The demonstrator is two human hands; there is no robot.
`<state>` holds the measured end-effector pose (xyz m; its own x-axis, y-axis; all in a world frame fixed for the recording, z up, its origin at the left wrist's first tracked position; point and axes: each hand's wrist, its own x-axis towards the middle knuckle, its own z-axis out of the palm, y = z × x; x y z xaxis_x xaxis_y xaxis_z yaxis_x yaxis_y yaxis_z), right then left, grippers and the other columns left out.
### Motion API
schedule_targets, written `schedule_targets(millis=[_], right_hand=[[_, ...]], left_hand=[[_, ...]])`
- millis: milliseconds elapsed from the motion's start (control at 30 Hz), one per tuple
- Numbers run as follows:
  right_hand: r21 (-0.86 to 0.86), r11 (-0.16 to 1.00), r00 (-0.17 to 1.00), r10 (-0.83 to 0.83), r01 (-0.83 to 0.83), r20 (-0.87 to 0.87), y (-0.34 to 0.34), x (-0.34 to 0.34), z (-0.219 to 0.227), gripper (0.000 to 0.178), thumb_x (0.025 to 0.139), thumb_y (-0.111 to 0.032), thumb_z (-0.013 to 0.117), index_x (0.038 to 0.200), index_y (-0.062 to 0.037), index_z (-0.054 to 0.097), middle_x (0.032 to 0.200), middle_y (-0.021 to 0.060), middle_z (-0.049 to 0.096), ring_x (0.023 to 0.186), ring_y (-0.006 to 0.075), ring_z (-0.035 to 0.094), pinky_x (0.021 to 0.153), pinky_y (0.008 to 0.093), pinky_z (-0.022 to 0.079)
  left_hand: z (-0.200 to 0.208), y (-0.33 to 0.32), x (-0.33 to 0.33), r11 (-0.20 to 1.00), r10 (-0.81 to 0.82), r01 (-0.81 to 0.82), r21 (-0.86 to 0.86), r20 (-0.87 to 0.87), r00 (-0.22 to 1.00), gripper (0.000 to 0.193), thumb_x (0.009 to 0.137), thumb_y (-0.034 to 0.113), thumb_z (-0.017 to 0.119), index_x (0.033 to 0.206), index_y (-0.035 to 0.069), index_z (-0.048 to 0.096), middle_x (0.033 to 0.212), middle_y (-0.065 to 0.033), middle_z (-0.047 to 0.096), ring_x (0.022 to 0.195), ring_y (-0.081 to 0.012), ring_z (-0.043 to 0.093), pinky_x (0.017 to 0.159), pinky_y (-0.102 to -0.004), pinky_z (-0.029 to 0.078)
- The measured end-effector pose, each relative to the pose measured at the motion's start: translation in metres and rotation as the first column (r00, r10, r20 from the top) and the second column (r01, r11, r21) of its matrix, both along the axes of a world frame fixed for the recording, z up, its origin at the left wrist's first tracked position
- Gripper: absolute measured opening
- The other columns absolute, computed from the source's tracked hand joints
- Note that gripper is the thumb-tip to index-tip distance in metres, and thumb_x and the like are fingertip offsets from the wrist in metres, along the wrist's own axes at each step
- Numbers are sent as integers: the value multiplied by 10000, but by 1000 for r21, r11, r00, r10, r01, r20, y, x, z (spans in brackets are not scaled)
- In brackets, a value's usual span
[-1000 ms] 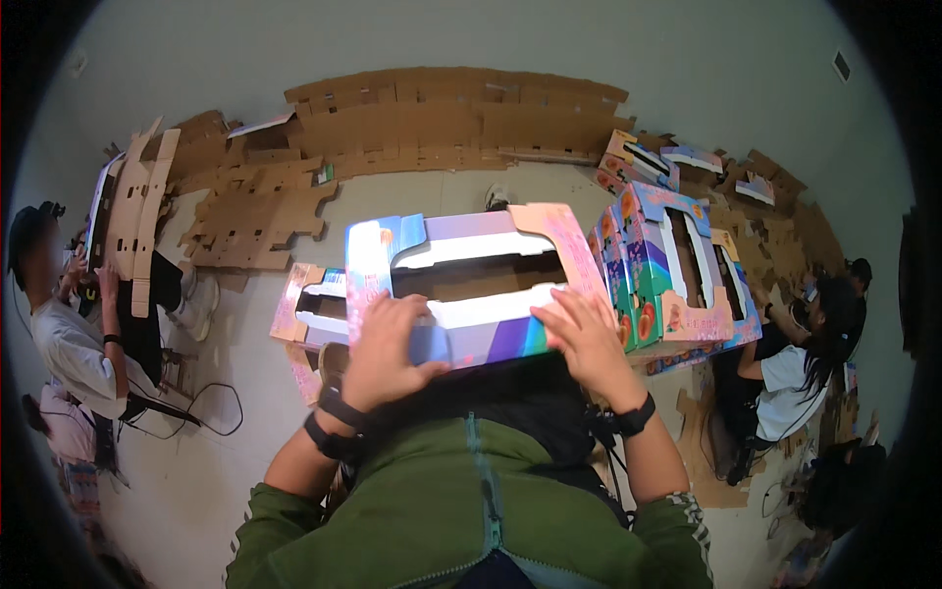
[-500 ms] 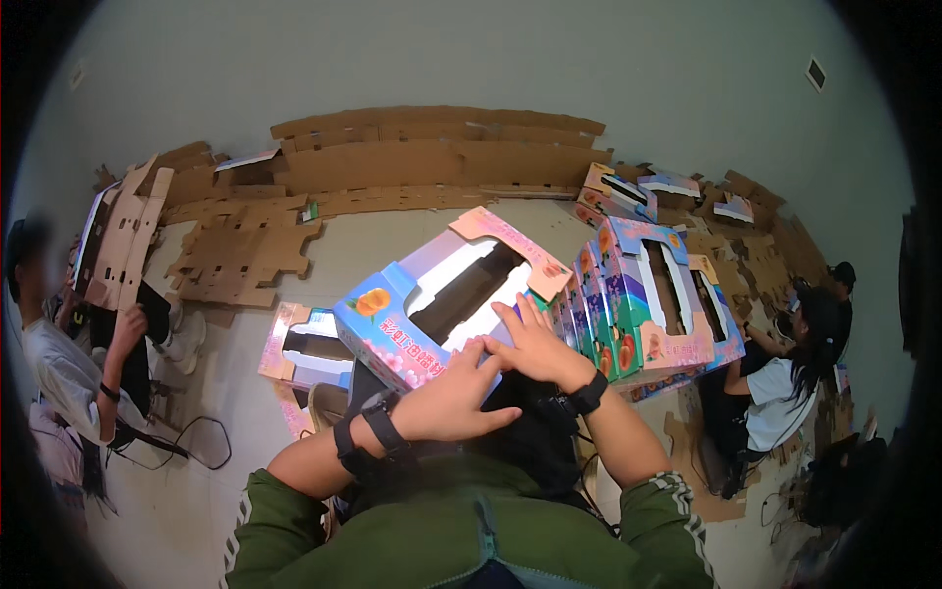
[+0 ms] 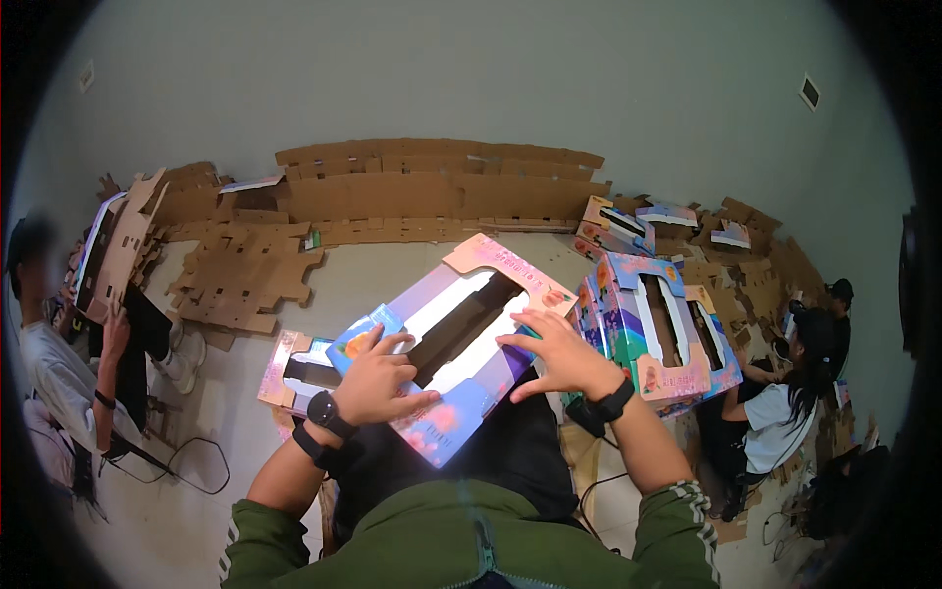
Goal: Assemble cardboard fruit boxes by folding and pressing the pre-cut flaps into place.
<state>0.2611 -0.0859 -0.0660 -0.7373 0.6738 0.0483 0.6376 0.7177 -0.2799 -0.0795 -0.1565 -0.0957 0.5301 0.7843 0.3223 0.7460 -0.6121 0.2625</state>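
A printed cardboard box (image 3: 448, 424) in pink, blue and purple rests tilted on my lap, with a long cut-out in its top and brown inside. My left hand (image 3: 378, 381) lies on its near left corner, fingers spread over the blue panel. On the right edge, my right hand (image 3: 564, 355) touches the pink and purple border with fingers apart. Neither hand wraps round the box. Just to the right stand similar printed boxes (image 3: 623, 329) packed side by side. Another such box (image 3: 285, 371) sits on the floor at the left, partly hidden behind mine.
Flattened brown cardboard sheets (image 3: 240, 270) lie on the floor, and long cardboard pieces (image 3: 432, 196) lean along the wall. At the left a person (image 3: 59, 363) holds a cardboard piece (image 3: 123, 250). More people (image 3: 785, 393) sit at the right. A black cable (image 3: 201, 442) curls on the floor.
My hands, close together on the box's near side before, have moved apart: the left to the near left corner, the right along the right edge. The box sits lower in view.
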Motion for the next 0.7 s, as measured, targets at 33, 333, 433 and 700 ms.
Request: schedule_targets(millis=[33, 333, 433, 700], right_hand=[[141, 988, 996, 54, -64, 70, 2, 0, 2, 984, 634, -605, 880, 1486, -253, 537, 1548, 194, 453, 1483, 427, 340, 1208, 538, 283], [164, 968, 980, 172, -188, 102, -7, -16, -13, 1250, 474, -557, 954, 1558, -250, 412, 1434, 209, 504, 1384, 419, 435, 1188, 539, 307], [149, 972, 983, 176, -182, 53, -30, -21, -18, 1135, 534, -641, 901, 1472, -146, 500, 1189, 192, 546, 1119, 389, 533, 1003, 508, 413], [164, 968, 980, -173, 188, -102, -101, 22, 12, 1064, 520, -629, 925, 1383, -110, 580, 1144, 168, 553, 1098, 364, 521, 960, 476, 431]], left_hand=[[1, 1, -6, 1000, 14, -14, 1, 1, 1000, 595, 893, 606, 667, 685, 51, 719, 868, -121, 730, 1309, -334, 543, 1181, -649, 236], [14, 8, -40, 950, -307, 308, -50, 22, 952, 487, 852, 466, 762, 642, 33, 685, 912, -111, 732, 1304, -355, 530, 1203, -618, 268], [22, -3, -42, 963, -268, 269, 14, -59, 962, 410, 861, 426, 766, 691, 66, 667, 1199, -93, 719, 1373, -363, 486, 1204, -613, 272], [31, -67, -44, 981, -196, 193, 30, 190, 962, 466, 800, 215, 816, 1224, 106, 656, 1389, -110, 608, 1270, -372, 558, 1072, -491, 440]])
